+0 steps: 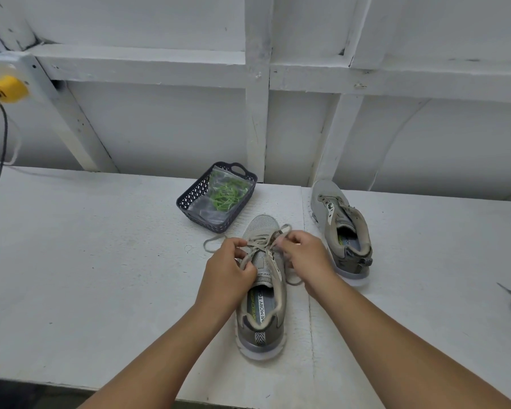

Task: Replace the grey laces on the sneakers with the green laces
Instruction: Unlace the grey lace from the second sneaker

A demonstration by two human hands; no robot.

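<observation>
On the white bench point(101, 261), a grey mesh sneaker point(261, 290) stands heel toward the near edge, its grey lace point(258, 245) loosened. The left hand point(229, 268) pinches lace strands at the shoe's left side; the right hand point(303, 255) seems to pinch a loop at the right, though blur hides the fingertips. A second grey sneaker point(341, 228), unlaced, sits right and farther back. The dark plastic basket point(194, 196) holding bagged green laces point(227, 194) stands by the far wall. Open bench spreads left.
</observation>
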